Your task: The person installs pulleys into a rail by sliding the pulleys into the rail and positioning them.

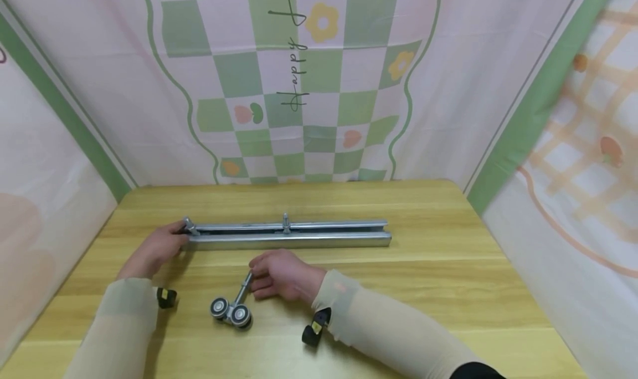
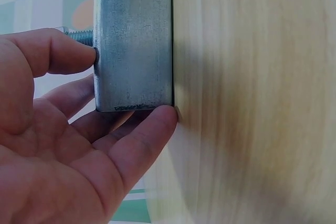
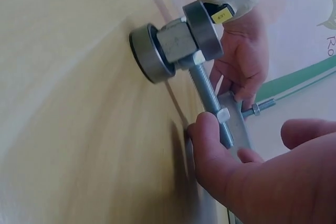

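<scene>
My left hand (image 1: 154,251) grips the left end of a long metal rail (image 1: 289,240). In the left wrist view, a digit presses the top edge of the rail (image 2: 134,40) and other fingertips (image 2: 163,119) curl against its end. Low on the tabletop, to the right of my left wrist, is a roller trolley (image 1: 231,312) with a threaded bolt (image 1: 244,287) slanting up and right. The relaxed fingers of my right hand (image 1: 284,273) are right at the bolt's free end. One fingertip (image 3: 207,124) lies beside its nut (image 3: 223,115), and another digit (image 3: 304,132) stands apart.
Two upright bolts rise from the rail's slot, one (image 1: 189,225) by my left fingers and another (image 1: 286,224) near the middle. The rail lies across the wooden table (image 1: 438,285). Patterned cloth (image 1: 324,91) hangs behind and on both sides.
</scene>
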Available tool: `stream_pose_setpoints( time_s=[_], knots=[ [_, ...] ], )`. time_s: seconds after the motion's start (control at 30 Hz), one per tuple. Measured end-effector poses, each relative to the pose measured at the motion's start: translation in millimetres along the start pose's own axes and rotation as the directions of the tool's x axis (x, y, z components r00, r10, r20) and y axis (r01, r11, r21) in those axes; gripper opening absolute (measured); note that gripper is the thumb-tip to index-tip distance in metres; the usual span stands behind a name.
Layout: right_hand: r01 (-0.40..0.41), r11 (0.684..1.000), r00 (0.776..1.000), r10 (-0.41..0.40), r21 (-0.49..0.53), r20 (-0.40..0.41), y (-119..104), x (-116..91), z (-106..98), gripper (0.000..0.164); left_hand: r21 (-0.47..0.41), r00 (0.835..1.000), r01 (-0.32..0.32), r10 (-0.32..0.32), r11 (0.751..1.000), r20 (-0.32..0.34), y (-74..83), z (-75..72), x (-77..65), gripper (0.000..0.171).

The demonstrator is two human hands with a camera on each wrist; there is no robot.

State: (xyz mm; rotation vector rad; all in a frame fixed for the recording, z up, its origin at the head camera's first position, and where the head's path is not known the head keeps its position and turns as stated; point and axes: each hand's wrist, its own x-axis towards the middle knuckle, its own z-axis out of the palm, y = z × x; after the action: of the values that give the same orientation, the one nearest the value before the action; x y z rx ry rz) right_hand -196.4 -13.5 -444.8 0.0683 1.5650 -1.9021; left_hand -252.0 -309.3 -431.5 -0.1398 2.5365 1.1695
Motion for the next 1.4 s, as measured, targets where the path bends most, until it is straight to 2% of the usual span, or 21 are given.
stream_pose_setpoints(
  time_s=[0.3, 0.53, 0.8, 1.4],
  knots=[
    [-0.072, 0.99, 0.997, 0.075, 0.119, -0.019, 2, -1, 3, 0.049, 0.004, 1.0, -0.004, 0.004, 1.0, 0.0, 0.7, 0.4, -1.5, 0.067],
    [-0.084, 0.985, 0.995, 0.09, 0.151, -0.034, 5, -1, 4, 0.051, -0.001, 1.0, 0.008, -0.008, 1.0, 0.004, 2.8, -0.2, -2.8, 0.068],
    [-0.097, 0.988, 0.995, 0.097, 0.123, 0.003, 6, -3, 5, 0.028, -0.004, 1.0, 0.024, -0.024, 1.0, 0.007, 3.3, -1.0, -3.1, 0.068],
    [-0.06, 0.989, 0.998, 0.062, 0.138, -0.013, 14, -2, 12, 0.016, -0.012, 1.0, 0.011, -0.011, 1.0, 0.0, 1.6, -0.5, -2.0, 0.068]
  ],
)
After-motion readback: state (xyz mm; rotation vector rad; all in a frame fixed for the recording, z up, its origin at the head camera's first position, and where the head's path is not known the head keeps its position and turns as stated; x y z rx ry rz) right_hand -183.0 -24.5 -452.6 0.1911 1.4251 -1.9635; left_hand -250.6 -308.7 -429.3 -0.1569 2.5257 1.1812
